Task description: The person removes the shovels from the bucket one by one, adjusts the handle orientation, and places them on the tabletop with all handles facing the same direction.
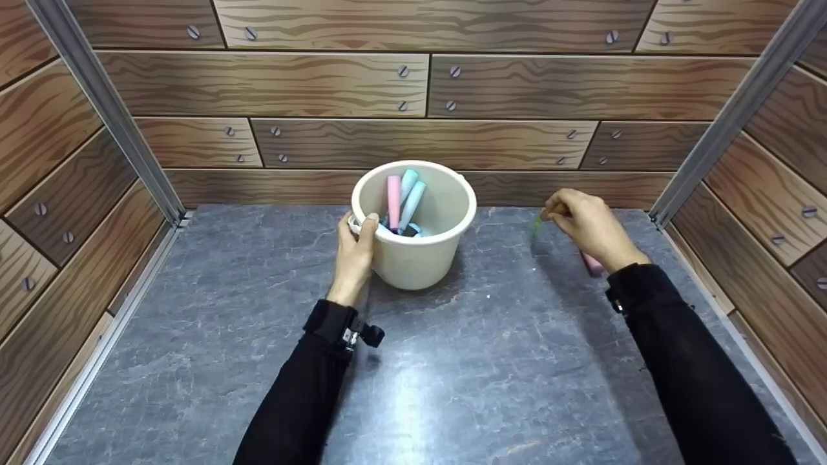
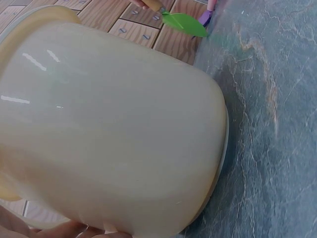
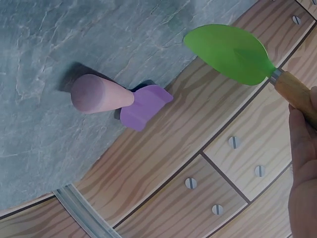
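My left hand [image 1: 352, 261] grips the left side of a cream plastic bucket [image 1: 420, 261] at its rim, thumb over the edge. The bucket stands upright on the grey tabletop. Inside it, a pink handle [image 1: 393, 194] and turquoise handles [image 1: 412, 205] stick up; their lower ends are mostly hidden. To the bucket's right, my right hand [image 1: 588, 223] holds a small garden trowel [image 3: 230, 53] by its wooden handle [image 3: 294, 94], with the green blade pointing down above the tabletop. Near that hand lies a tool with a pink handle [image 3: 101, 94] and a purple blade [image 3: 144, 106], partly hidden by the wrist in the head view.
Wood-patterned panels [image 1: 413, 84] close off the back and both sides of the grey marbled tabletop [image 1: 452, 361]. Metal corner posts [image 1: 106, 106] rise at the back left and back right. A metal strip [image 1: 123, 329] runs along the left edge.
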